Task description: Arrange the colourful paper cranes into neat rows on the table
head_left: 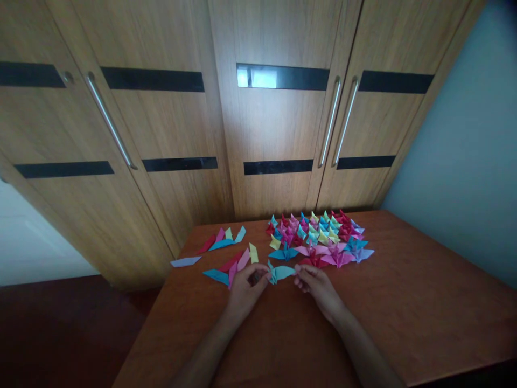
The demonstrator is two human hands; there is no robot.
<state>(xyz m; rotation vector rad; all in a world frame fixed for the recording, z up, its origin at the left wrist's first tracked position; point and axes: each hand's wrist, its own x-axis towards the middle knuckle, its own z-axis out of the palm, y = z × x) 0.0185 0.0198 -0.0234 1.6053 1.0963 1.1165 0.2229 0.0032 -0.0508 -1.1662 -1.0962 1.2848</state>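
Note:
A mint-green paper crane (281, 273) with spread wings is held between my two hands, close above the table. My left hand (247, 288) pinches its left side between thumb and fingers. On the other side, my right hand (317, 285) grips the tip of the right wing, fingers closed. Just behind the crane stand finished cranes with spread wings, among them a blue crane (284, 252), a pink crane (338, 257) and a lilac crane (362, 255). Folded paper strips lie left of my left hand, including a blue strip (217, 276) and a yellow one (253, 253).
The brown wooden table (283, 339) fills the foreground. Rows of small folded cranes (311, 229) cover its back right part. More folded strips (222, 243) lie at the back left. A wooden wardrobe (274, 129) with metal handles stands behind, and a pale wall (456, 161) rises at right.

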